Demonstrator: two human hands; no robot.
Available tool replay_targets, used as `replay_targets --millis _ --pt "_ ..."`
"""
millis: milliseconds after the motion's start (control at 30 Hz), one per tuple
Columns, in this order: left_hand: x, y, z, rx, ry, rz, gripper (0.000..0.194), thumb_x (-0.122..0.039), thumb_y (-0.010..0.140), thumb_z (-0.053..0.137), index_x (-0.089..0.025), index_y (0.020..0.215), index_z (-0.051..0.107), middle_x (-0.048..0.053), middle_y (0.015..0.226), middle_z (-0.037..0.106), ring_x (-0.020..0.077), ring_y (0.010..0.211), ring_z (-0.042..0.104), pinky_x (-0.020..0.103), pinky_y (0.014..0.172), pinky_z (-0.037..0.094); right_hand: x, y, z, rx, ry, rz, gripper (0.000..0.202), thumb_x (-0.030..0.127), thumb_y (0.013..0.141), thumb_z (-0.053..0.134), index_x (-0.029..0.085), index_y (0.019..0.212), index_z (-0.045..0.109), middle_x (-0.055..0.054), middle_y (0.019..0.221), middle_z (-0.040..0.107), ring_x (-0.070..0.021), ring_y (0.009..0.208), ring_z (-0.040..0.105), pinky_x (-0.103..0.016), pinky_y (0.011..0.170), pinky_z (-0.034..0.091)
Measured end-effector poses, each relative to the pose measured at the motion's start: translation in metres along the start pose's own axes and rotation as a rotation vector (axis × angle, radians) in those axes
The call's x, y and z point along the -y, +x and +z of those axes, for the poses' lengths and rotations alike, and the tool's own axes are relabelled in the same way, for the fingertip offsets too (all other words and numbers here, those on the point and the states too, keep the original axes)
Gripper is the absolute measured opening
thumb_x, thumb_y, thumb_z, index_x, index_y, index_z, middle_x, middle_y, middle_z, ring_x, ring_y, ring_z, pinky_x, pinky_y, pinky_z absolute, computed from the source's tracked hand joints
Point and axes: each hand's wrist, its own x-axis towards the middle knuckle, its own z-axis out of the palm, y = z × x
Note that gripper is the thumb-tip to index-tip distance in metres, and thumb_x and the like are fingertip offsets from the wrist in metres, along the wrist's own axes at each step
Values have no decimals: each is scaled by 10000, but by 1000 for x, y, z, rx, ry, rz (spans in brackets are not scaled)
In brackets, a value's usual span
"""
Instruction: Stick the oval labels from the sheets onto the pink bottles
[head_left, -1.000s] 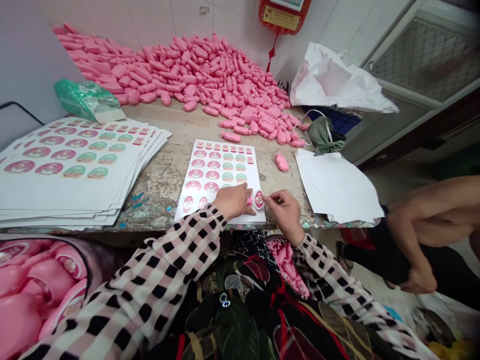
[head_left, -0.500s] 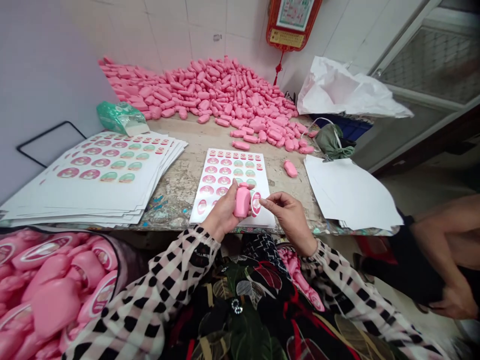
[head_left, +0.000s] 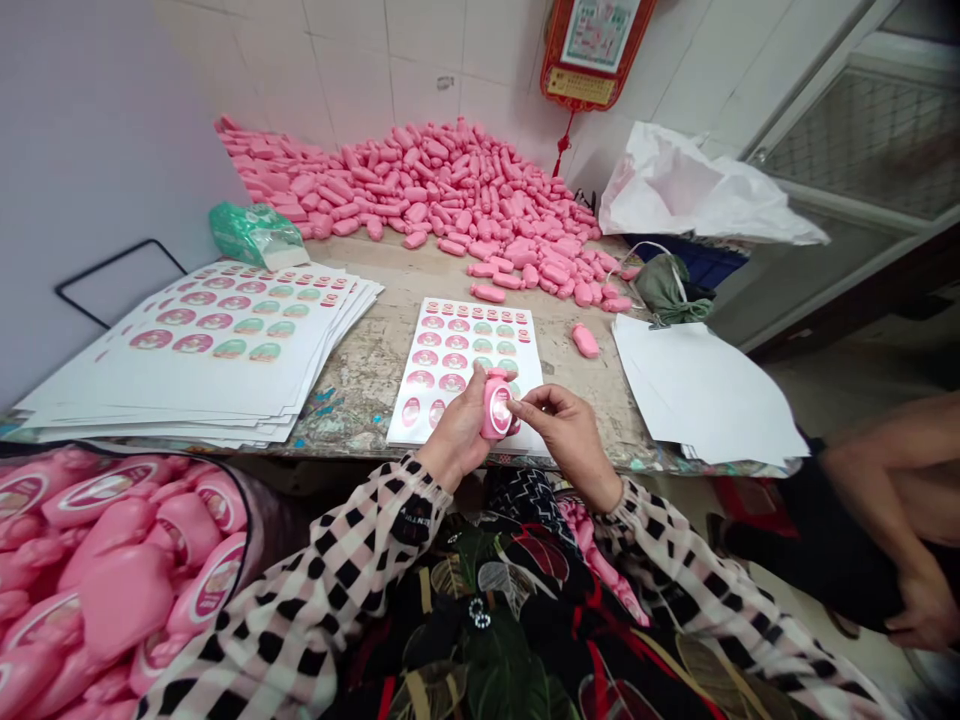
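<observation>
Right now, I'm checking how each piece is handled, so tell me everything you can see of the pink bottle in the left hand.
The pink bottle looks smooth and plastic, with a rounded body and narrower neck pointing away from the person. The left hand grips it above the sticker sheet. A white-edged, deep-pink oval label lies over its face, the right hand at one edge; whether it's fully stuck can't be told.

light: soft, fairly even | right side: dim, soft-focus | edges: wide-angle stretch | top-right corner: dark
</observation>
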Motion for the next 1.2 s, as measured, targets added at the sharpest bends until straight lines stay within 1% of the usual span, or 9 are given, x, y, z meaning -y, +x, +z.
replay_targets --millis 267,633,700,767,833,900,1033,1133,1200 --pt "3 1 -2 23 -22 35 561 -655 769 396 -182 999 592 20 714 543 108 571 535 251 513 467 0 0 2 22 -8 24 237 411 673 678 182 678 616 15 590 604 -118 536 526 -250 555 415" --pt "4 1 -2 63 -28 27 548 -648 755 436 -174 985 586 16 718 530 98 569 513 245 527 457 5 0 3 16 34 64 221 379 656 693 175 651 607 16 589 597 -111 528 522 -246 549 420" --pt "2 -1 -2 85 -28 16 503 -601 752 496 -169 995 579 12 732 524 90 578 510 247 556 459 4 0 2 26 44 63 224 380 667 687 175 653 597 15 592 597 -115 538 532 -248 562 428" --pt "0 -4 -2 101 4 5 423 -462 724 624 -178 1031 563 6 777 530 85 620 526 241 598 459 0 0 1 38 51 43 226 384 681 680 176 665 592 17 602 599 -116 550 538 -251 579 433" --pt "-2 -7 -3 126 54 -7 459 -274 662 712 -197 1079 537 -3 823 539 77 656 538 227 629 452 -6 1 -2 66 48 22 224 390 695 668 179 690 593 17 614 605 -120 561 543 -257 596 437" --pt "-3 -9 -4 159 92 -22 530 -157 629 718 -206 1115 512 -7 836 546 70 660 541 213 632 444 -12 3 -8 104 -6 4 222 399 706 657 183 712 604 10 641 615 -130 595 551 -266 620 437" --pt "-5 -11 -5 173 91 -36 532 -107 658 656 -203 1152 481 -1 810 558 81 668 567 211 628 449 -17 10 -29 53 -206 -36 230 406 680 680 184 717 632 2 694 602 -130 650 512 -261 631 399" --pt "-7 -14 -5 203 92 -67 576 -116 691 617 -235 1217 417 4 807 577 109 692 603 277 694 487 -13 15 -40 65 -86 45 251 407 674 687 177 756 629 10 707 586 -113 645 494 -253 630 386" --pt "-7 -17 -3 259 126 -115 603 -163 728 593 -270 1266 345 22 840 599 144 696 629 359 715 507 -8 15 -39 93 35 113 272 401 654 706 178 787 623 19 718 583 -101 641 495 -246 630 388"
